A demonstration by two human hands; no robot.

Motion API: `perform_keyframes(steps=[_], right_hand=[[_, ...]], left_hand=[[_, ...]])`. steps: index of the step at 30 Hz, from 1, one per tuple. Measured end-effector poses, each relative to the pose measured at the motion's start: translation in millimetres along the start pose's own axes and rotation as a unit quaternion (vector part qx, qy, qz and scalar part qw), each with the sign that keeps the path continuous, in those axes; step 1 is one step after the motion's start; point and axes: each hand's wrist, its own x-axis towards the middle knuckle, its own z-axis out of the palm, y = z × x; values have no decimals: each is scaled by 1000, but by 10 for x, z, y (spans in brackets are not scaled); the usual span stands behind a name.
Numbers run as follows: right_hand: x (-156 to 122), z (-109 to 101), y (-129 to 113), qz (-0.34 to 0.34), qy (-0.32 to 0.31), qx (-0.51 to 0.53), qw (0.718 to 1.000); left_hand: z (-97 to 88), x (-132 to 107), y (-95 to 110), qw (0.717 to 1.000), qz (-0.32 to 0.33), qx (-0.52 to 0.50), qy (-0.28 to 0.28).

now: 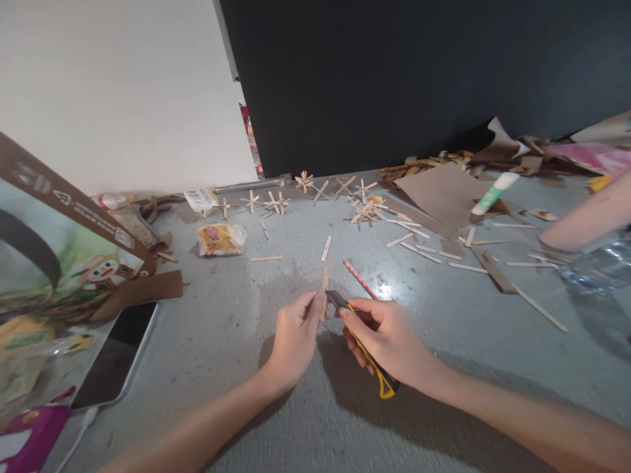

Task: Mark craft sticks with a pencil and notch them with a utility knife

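Pinched between the fingers of my left hand (300, 328) is a wooden craft stick (326, 277), its upper end pointing away from me. My right hand (389, 338) is closed around a yellow and black utility knife (367, 348). The knife's dark tip meets the stick near my left fingertips; the blade itself is too small to make out. Just beyond my right hand lies a red patterned pencil (361, 278). A loose short stick (326, 248) rests on the grey surface ahead of both hands.
Small crossed-stick pieces (277, 203) stand along the back. Loose sticks (421, 253), cardboard (438, 197) and a glue stick (494, 194) lie to the right, near another person's arm (586, 210). On the left are a phone (117, 355), a printed bag (73, 230) and a yellow packet (221, 239).
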Motion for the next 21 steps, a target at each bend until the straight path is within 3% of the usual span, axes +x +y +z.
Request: perform_keyframes(steps=[13, 21], right_hand=[[10, -19, 55, -56, -12, 18, 998], [-1, -85, 28, -97, 7, -14, 995]], left_hand=[[19, -10, 47, 997, 10, -71, -3], [-20, -32, -29, 999, 22, -19, 18]])
